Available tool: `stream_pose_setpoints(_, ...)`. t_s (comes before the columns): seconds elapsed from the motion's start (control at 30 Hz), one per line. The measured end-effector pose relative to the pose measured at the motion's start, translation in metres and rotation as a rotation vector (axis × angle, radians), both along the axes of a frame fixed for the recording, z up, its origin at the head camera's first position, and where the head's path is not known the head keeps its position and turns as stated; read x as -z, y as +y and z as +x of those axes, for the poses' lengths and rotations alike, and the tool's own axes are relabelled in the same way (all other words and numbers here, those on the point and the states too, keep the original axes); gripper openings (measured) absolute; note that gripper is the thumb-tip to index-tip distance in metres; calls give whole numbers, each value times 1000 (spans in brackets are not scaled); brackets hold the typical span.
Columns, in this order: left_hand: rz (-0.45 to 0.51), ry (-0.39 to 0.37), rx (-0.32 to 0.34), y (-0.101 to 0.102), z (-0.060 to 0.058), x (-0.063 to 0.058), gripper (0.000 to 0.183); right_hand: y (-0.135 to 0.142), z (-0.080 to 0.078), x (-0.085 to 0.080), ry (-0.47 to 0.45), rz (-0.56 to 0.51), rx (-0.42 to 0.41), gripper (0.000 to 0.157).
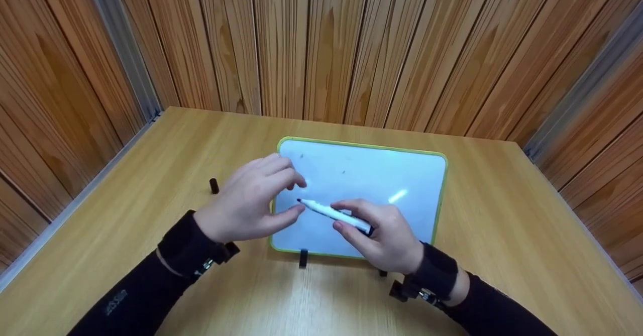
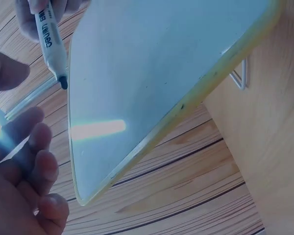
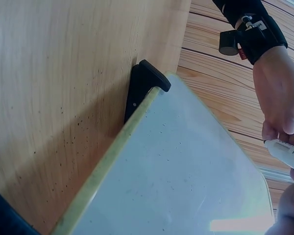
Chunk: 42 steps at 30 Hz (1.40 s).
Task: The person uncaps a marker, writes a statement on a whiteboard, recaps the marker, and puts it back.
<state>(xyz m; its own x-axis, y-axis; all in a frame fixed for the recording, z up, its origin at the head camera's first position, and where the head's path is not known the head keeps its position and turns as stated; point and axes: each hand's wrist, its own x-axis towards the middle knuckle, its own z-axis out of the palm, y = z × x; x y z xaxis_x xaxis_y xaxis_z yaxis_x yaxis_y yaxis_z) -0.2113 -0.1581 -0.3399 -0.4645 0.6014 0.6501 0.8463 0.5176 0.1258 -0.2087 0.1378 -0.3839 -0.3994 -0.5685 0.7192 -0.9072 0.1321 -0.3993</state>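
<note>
My right hand grips a white whiteboard marker between thumb and fingers, its dark tip uncapped and pointing left. Facing that tip is my left hand, thumb and fingers spread apart in a loose curve with nothing between them. The left wrist view shows the marker tip clear of the left hand's fingertips. Behind both hands a whiteboard with a yellow-green rim leans on the table, a few small dark specks on its surface. The hands hide part of its left side and lower edge.
Black stand feet hold the whiteboard's lower edge. A small dark cylinder stands on the wooden table left of the left hand. Wood-plank panels rise behind the table and at both sides.
</note>
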Motion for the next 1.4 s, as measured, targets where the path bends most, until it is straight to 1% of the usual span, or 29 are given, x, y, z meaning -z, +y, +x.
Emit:
stream_pose_setpoints(0.13, -39, 1, 19, 5, 0, 5, 26, 0, 0, 1, -3, 6, -5, 36)
stream_pose_setpoints(0.37, -60, 29, 42, 11, 0, 10, 14, 0, 1, 0, 10, -19, -26, 32)
stream_pose_setpoints(0.43, -61, 33, 44, 13, 1, 11, 14, -1, 2, -1, -8, -33, -43, 31)
stream_pose_setpoints(0.53, -62, 12, 47, 14, 2, 12, 14, -1, 3, -2, -67, -65, -87, 30)
stream_pose_setpoints(0.73, -42, -63, 88, 18, 4, 12, 13, 0, 8, -3, -255, -134, -154, 30)
stream_pose_setpoints(0.8, -29, -74, 108, 20, 4, 12, 13, 1, 9, -3, -290, -153, -170, 30)
stream_pose_setpoints(0.9, -6, -69, 139, 23, 4, 14, 12, 0, 9, -3, -324, -176, -195, 27)
stream_pose_setpoints(1.03, 13, -58, 170, 28, 4, 18, 11, 0, 8, -1, -346, -189, -221, 23)
stream_pose_setpoints(1.17, 18, -68, 184, 32, 5, 19, 9, -1, 8, 1, -346, -177, -205, 23)
stream_pose_setpoints(1.27, 22, -79, 188, 33, 5, 19, 9, -2, 7, 2, -332, -171, -197, 25)
stream_pose_setpoints(1.4, 52, -100, 184, 29, 3, 18, 12, -1, 6, 2, -306, -176, -193, 27)
